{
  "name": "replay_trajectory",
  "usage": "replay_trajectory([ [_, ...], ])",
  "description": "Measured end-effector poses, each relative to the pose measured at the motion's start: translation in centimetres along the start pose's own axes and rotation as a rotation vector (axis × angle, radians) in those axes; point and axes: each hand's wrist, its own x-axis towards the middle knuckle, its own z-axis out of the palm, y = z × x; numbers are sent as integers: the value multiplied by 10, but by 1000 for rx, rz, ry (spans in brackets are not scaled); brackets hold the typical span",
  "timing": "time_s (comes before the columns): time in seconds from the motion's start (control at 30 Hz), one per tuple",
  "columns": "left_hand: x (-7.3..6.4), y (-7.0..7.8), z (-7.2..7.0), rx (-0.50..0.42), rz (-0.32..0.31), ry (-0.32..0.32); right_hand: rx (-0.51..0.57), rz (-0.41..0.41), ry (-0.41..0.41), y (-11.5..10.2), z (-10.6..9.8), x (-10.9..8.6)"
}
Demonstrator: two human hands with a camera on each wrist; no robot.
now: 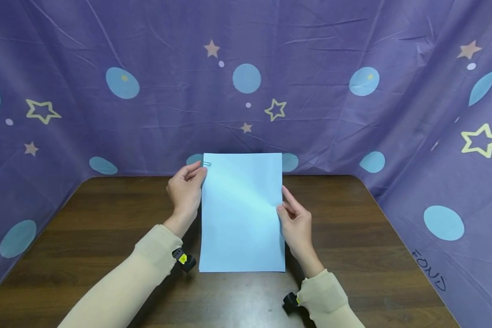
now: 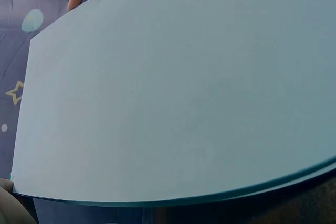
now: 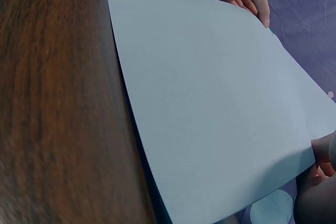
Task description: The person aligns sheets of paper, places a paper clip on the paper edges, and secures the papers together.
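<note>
Light blue sheets of paper (image 1: 242, 214) are held up in front of me, tilted, with their lower edge close over the table. A small green paper clip (image 1: 207, 164) sits across their left edge near the top corner. Just below that clip, my left hand (image 1: 186, 189) pinches the edge between thumb and fingers. My right hand (image 1: 298, 225) grips the opposite edge around mid-height, thumb in front and fingers behind. In the left wrist view the lower edge of the paper (image 2: 168, 103) shows more than one layer.
A brown wooden table (image 1: 119, 218) lies beneath the paper. Behind and at both sides hangs a purple cloth (image 1: 168, 91) with stars and blue circles. Small black wrist cameras (image 1: 184, 259) are strapped at both sleeves.
</note>
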Motion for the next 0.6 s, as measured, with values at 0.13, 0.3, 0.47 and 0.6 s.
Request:
replay_trajectory([
  [0.13,0,0,0,-15,3,-4,5,-11,-1,0,0,0],
  [0.3,0,1,-1,-18,-3,-17,11,-2,5,-1,-1,0],
  [0.47,-1,1,-1,-16,-9,-5,3,2,1,0,0,0],
  [0.6,-2,2,0,-30,-1,10,6,-3,2,0,0,0],
])
